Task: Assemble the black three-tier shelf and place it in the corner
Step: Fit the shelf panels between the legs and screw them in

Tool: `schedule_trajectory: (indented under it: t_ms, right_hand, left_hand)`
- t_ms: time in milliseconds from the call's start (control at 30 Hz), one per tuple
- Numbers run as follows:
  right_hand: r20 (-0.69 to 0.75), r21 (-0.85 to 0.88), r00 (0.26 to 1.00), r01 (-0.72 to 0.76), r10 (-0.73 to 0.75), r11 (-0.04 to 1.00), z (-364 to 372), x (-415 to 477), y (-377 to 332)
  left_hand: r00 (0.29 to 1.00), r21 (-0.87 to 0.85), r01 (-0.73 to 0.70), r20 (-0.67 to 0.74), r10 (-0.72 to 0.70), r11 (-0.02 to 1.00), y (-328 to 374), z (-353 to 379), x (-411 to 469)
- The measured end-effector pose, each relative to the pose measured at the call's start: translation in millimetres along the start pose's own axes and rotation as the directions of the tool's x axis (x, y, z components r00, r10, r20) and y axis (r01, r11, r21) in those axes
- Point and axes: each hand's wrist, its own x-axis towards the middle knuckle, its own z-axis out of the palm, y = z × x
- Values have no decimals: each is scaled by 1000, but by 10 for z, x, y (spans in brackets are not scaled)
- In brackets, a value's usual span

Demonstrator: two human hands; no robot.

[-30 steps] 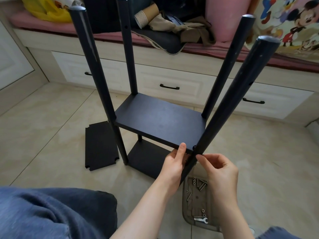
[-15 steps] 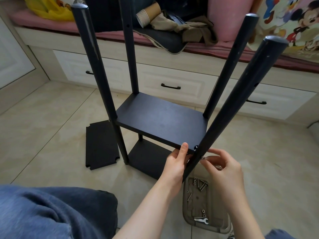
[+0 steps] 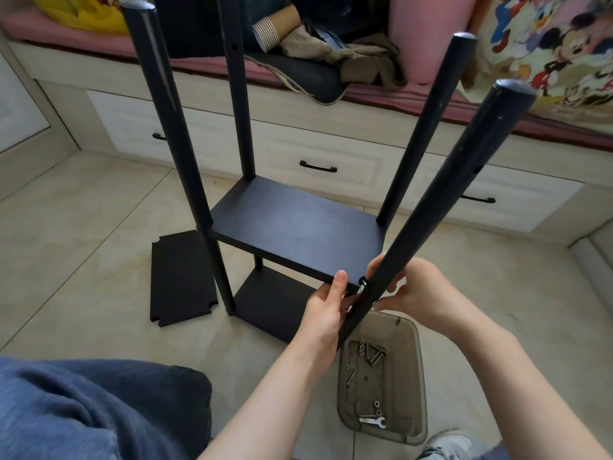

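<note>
Fastening the middle board (image 3: 298, 234) to the near pole (image 3: 441, 207) seems the step in hand: the left hand (image 3: 323, 313) pinches the board's front edge, thumb on top; the right hand (image 3: 414, 293) curls its fingers round the pole beside a small bolt (image 3: 363, 281) at that corner. Next the bolt needs tightening, likely with the wrench (image 3: 373, 420) in the tray (image 3: 398, 386) below the right fingers; the third board (image 3: 180, 277) lies left, unfitted

The shelf board (image 3: 298, 234) and loose board (image 3: 180, 277) are matt black, while the poles (image 3: 441, 207) look smooth with a dull sheen. The tray (image 3: 398, 376) is smoky translucent plastic, its screws (image 3: 374, 355) and spanner (image 3: 373, 421) bright metal, the floor tiles (image 3: 83, 234) glossy
</note>
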Motion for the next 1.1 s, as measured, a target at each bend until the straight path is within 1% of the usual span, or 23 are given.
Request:
schedule_trajectory:
  t_ms: [167, 267, 433, 533, 733, 767, 833, 900, 967, 1000, 1033, 1100]
  right_hand:
    - [-56, 6, 997, 48, -47, 999, 71, -35, 37]
    - [-70, -1, 995, 74, -74, 997, 84, -16, 19]
    - [-87, -28, 989, 114, -116, 993, 104, 21, 5]
    - [-94, -73, 986, 129, -136, 989, 102, 36, 17]
    - [-78, -35, 995, 59, -61, 998, 98, 40, 108]
    - [-77, 0, 996, 45, -45, 999, 100, 42, 133]
    - [-103, 140, 995, 2, 12, 990, 126, 37, 182]
    - [-152, 288, 981, -72, 120, 955, 189, 17, 246]
    - [-147, 427, 968, -125, 205, 896, 258, -13, 302]
    - [-117, 502, 973, -116, 200, 857, 282, -26, 322]
    - [-75, 567, 984, -90, 160, 819, 295, -35, 336]
    - [3, 629, 998, -51, 63, 776, 296, -32, 339]
  left_hand:
    - [1000, 12, 12, -8, -12, 1000, -7, 23, -13]
    - [1000, 17, -7, -8, 7, 1000, 10, 14, -18]
    - [1000, 40, -16, -12, 17, 999, 51, 13, -39]
    - [999, 66, -21, -33, 23, 998, 57, 11, -66]
    - [999, 100, 3, -51, 2, 995, 81, 6, -96]
    - [999, 107, 8, -49, -2, 994, 83, -6, -99]
    - [999, 140, 13, -35, -8, 990, 88, -41, -103]
    - [1000, 163, 18, -23, -15, 986, 101, -78, -110]
    - [999, 169, 37, -25, -33, 985, 128, -97, -120]
    - [998, 187, 50, -35, -44, 981, 138, -101, -120]
    - [998, 210, 59, -46, -51, 976, 144, -99, -121]
    - [996, 249, 70, -63, -56, 966, 158, -96, -125]
